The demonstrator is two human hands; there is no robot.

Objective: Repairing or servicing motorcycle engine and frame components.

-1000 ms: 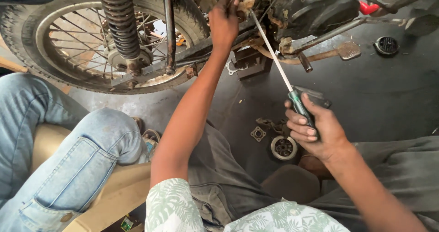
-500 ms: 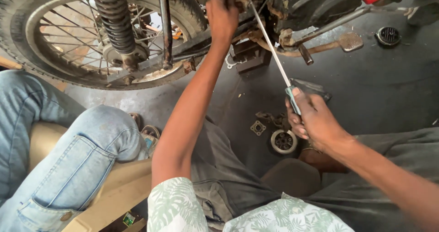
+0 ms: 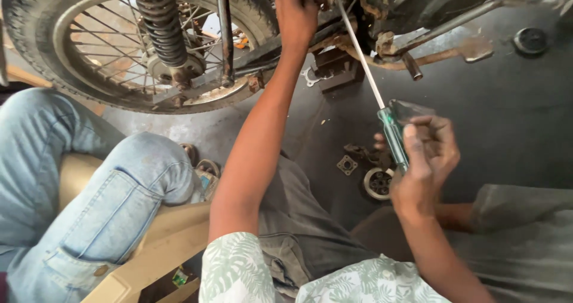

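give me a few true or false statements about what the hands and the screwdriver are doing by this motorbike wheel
1. The right hand grips a green-handled screwdriver. True.
2. The left hand rests on the floor. False: it is raised to the motorbike's frame, beside the screwdriver's tip.
3. The screwdriver's shaft slants up toward the motorbike. True.
4. The spoked wheel lies flat on the ground. False: it stands upright, still mounted, next to a coil spring.
5. A small round part lies on the floor near the right hand. True.
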